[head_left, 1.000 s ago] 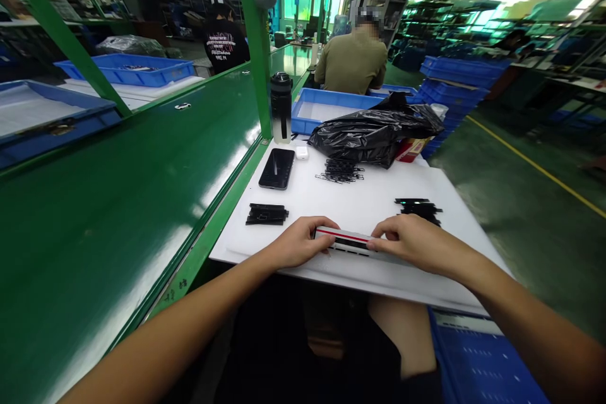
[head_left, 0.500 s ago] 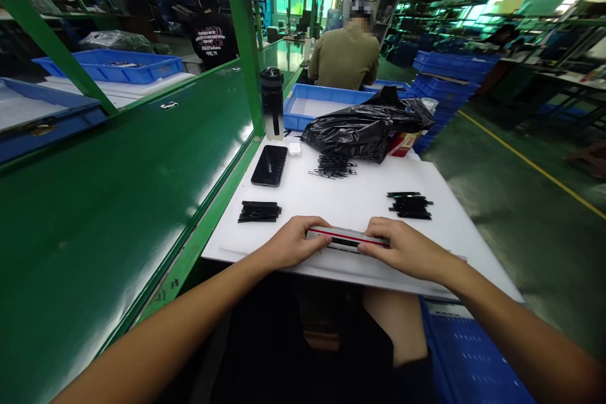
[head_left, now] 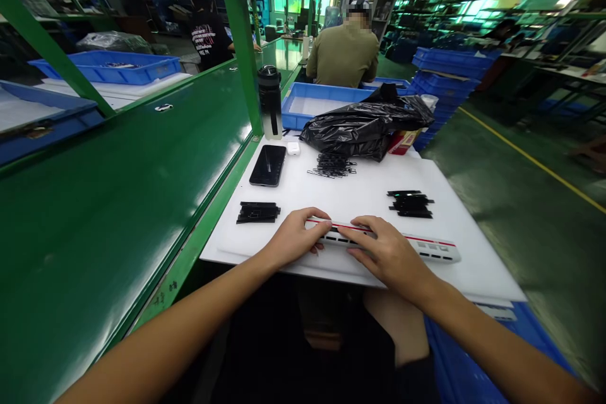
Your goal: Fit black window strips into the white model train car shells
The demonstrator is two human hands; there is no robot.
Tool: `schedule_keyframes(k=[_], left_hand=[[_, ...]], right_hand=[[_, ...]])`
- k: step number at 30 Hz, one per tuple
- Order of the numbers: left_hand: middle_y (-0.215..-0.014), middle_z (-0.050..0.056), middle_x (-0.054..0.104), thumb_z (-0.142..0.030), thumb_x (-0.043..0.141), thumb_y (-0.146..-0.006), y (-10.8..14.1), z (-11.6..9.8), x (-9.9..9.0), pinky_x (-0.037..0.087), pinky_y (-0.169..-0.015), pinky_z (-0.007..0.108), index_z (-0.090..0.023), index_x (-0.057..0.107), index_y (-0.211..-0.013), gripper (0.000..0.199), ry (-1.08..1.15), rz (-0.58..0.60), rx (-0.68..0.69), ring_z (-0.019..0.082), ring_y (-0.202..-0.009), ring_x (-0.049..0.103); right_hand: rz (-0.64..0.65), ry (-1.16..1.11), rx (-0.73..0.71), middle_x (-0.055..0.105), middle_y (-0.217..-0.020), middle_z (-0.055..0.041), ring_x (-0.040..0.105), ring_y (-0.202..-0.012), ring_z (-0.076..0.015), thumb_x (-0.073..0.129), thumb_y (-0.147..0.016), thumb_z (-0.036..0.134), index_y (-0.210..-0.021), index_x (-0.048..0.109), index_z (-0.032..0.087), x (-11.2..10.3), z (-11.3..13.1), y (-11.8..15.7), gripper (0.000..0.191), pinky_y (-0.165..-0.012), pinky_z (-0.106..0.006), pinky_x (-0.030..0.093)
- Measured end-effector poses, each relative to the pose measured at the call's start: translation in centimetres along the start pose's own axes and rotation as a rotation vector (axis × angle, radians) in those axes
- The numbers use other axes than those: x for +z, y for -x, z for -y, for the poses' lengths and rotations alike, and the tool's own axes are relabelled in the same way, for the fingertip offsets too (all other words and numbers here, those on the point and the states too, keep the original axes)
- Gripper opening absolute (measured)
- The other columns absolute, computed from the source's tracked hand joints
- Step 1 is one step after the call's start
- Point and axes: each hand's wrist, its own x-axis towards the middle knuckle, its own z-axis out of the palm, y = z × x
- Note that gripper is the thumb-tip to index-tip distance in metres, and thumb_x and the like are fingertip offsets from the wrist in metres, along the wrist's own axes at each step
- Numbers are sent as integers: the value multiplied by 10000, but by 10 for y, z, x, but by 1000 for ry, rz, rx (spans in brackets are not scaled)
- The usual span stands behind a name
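White bar (head_left: pixel 432 249) under right-hand fingers (head_left: pixel 358 236)

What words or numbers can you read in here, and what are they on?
None can be read for sure.
Black shirt: white lettering, too blurred.
Green rail beside the table: dark marks, too small.
White piece with a red stripe: tiny marks, too small to tell.

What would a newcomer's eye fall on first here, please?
Likely first, the long white, red-striped piece near the front of the white board, with the left hand and right hand on it. The crumpled black plastic bag stands out at the board's far side, and the broad green surface stretches along the left.
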Motion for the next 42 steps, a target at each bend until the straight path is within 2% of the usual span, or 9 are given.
schedule_keyframes(k=[11, 15, 18, 20, 25, 31, 36, 39, 42], left_hand=[[-857, 50, 649, -517, 497, -944, 2, 6, -8, 506, -410, 239, -170, 578, -1156, 414, 224, 82, 7, 145, -514, 647], [-1221, 128, 594, -453, 681, -843, 12, 3, -7, 580, -692, 311, -201, 573, -1177, 433, -101, 18, 229, 246, -973, 677], [-1413, 137, 467, -351, 756, -786, 20, -6, -2, 482, -1003, 389, -204, 600, -1143, 416, -448, -24, 435, 303, -1305, 476], [-1331, 136, 543, -303, 730, -806, 26, -15, 1, 435, -1046, 407, -196, 606, -1156, 386, -653, 44, 505, 301, -1265, 502], [-1056, 91, 676, -346, 642, -877, 40, -33, 5, 488, -782, 336, -193, 616, -1170, 332, -884, 193, 437, 255, -889, 652], [-1100, 90, 689, -441, 651, -881, 36, -27, 0, 485, -830, 343, -222, 614, -1213, 399, -779, 117, 334, 274, -968, 655], [-1142, 92, 662, -497, 687, -837, 23, -20, -8, 544, -847, 378, -222, 581, -1247, 505, -305, 21, 225, 256, -956, 680], [-977, 93, 668, -526, 479, -957, 18, -20, -12, 596, -677, 374, -158, 523, -1273, 486, 106, 47, 76, 221, -739, 720], [-958, 100, 688, -477, 561, -936, 19, -24, -12, 613, -670, 361, -123, 572, -1200, 442, 229, 95, 85, 221, -730, 733]], right_hand=[[-72, 28, 24, 652, -1239, -116, 608, -1113, -280, 587, -929, 260, -1353, 501, 209, -10, 0, -2, 435, -965, -471, 472], [115, -46, 58, 653, -1274, -96, 637, -1107, -256, 572, -934, 302, -1278, 555, 208, -32, -6, -7, 358, -931, -408, 510], [277, -38, 56, 687, -1208, -95, 682, -994, -263, 578, -922, 323, -1256, 577, 209, -49, -4, -10, 353, -834, -392, 540], [328, -18, 37, 708, -1153, -91, 693, -944, -269, 586, -915, 316, -1214, 605, 219, -55, 1, -11, 315, -793, -385, 538], [342, -37, -10, 725, -1072, -69, 691, -892, -249, 572, -928, 312, -1243, 603, 232, -51, 14, -6, 327, -759, -358, 518], [274, 52, 68, 723, -1074, -77, 674, -919, -280, 606, -914, 459, -1221, 628, 232, -49, 0, -3, 383, -782, -403, 511], [290, -64, 134, 713, -1148, -63, 673, -969, -259, 563, -933, 510, -1257, 604, 248, -54, -11, -4, 418, -809, -378, 508], [58, 107, 74, 692, -1128, -101, 644, -986, -283, 609, -921, 359, -1162, 618, 205, -51, -13, 1, 285, -847, -414, 464], [-205, 323, 8, 658, -1094, -128, 603, -1028, -303, 611, -887, 188, -1074, 602, 184, -44, -13, 8, 187, -894, -455, 407]])
